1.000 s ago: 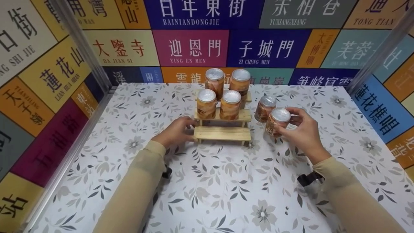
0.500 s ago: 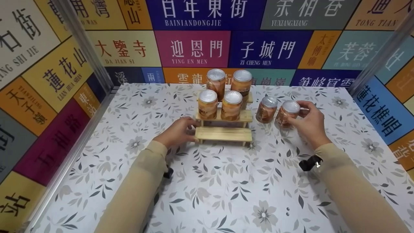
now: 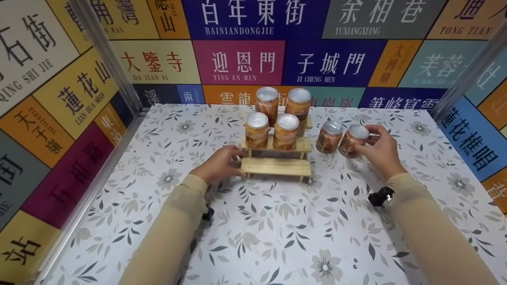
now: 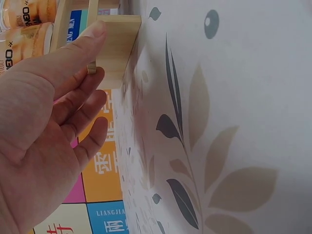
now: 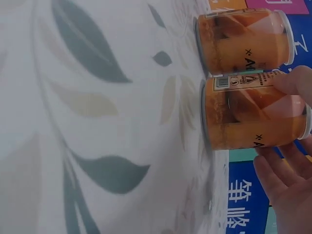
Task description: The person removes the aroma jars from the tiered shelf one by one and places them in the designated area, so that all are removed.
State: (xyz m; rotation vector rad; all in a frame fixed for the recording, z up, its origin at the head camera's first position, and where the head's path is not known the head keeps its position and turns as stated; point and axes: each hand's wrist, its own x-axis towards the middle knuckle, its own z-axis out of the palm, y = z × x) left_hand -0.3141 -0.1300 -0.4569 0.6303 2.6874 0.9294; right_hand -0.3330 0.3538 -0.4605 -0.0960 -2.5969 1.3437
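Note:
Thumb and fingers of my right hand [image 3: 383, 152] grip an orange-brown canned drink [image 3: 352, 143] with a silver lid, upright on the table. Just left of it stands a matching can [image 3: 329, 139]; in the right wrist view the held can [image 5: 239, 114] is right beside its neighbour [image 5: 243, 41]. At the stand's left end, my left hand [image 3: 221, 163] pinches the edge of the stepped wooden stand [image 3: 276, 166] between thumb and index finger, the other fingers loosely bent. Two cans [image 3: 256, 133] occupy the middle step, two more [image 3: 266, 103] the top one; the lowest step is bare.
White tablecloth [image 3: 269, 237] with grey leaves and flowers covers the table. Panels of coloured street-name signs [image 3: 239, 62] rise behind it and at both sides, joined by clear corner posts [image 3: 113, 55].
My right hand has moved the can rightward and back, from in front of the neighbouring can to its right side, and set it down. My left hand has stayed at the stand.

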